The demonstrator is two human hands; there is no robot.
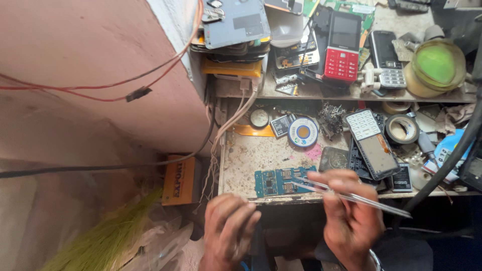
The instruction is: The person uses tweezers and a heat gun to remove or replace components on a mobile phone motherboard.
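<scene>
My right hand (349,211) grips a pair of metal tweezers (346,193), whose tips reach left over a blue-green circuit board (276,181). The board lies flat at the front edge of a dirty work shelf (246,160). My left hand (228,226) hangs just below that edge, fingers curled loosely inward; whether anything small is in it cannot be told. Both hands are close together, the left lower and left of the board.
A phone front panel with keypad (371,143), tape rolls (403,128), a round solder-wick reel (303,131) and loose parts crowd the shelf. Above sit a red keypad phone (342,47), another phone (386,57) and a green-lidded jar (436,68). Cables run left past a pink wall (90,65); an orange box (179,181) stands below.
</scene>
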